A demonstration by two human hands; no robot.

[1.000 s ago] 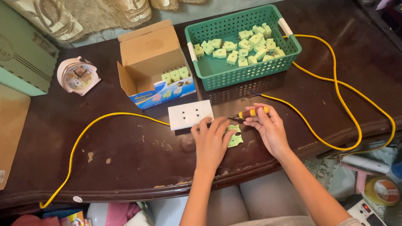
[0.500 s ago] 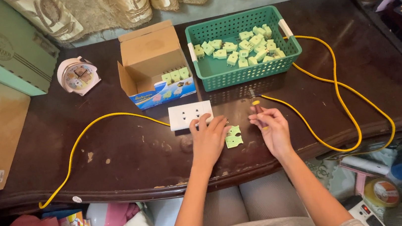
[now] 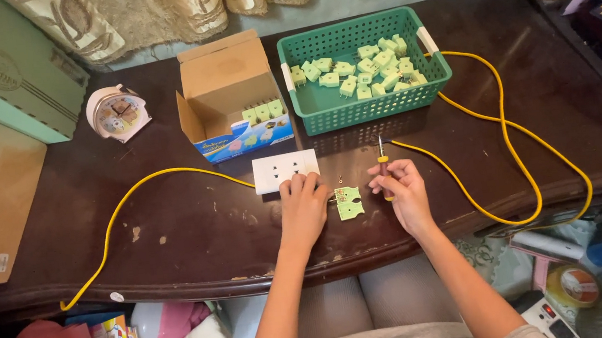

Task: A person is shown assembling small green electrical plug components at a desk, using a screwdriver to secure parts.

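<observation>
Resting on the dark wooden table [image 3: 173,227], the left hand [image 3: 304,210] lies flat with its fingers on the near edge of a white plastic socket block [image 3: 285,170]. It does not grip anything; the fingers are loose and a bit spread. The right hand [image 3: 402,194] is closed around a small screwdriver with a yellow and red handle [image 3: 383,169]. Its metal tip points away from the person, toward the green plastic basket [image 3: 368,102].

Between the two hands lies a small flat light-green plug piece [image 3: 349,203]. It sits just beside the left hand, by the thumb side, and a little further from the right hand. So the left hand is nearer to it. The piece looks about square, so I cannot tell a long side. The screwdriver tip points up the table, not at the green piece, which lies to the left of it.

A long yellow cable [image 3: 507,147] runs from the socket block both ways across the table. The basket holds many more light-green plugs [image 3: 358,73], and an open cardboard box [image 3: 230,98] beside it holds a few too.
</observation>
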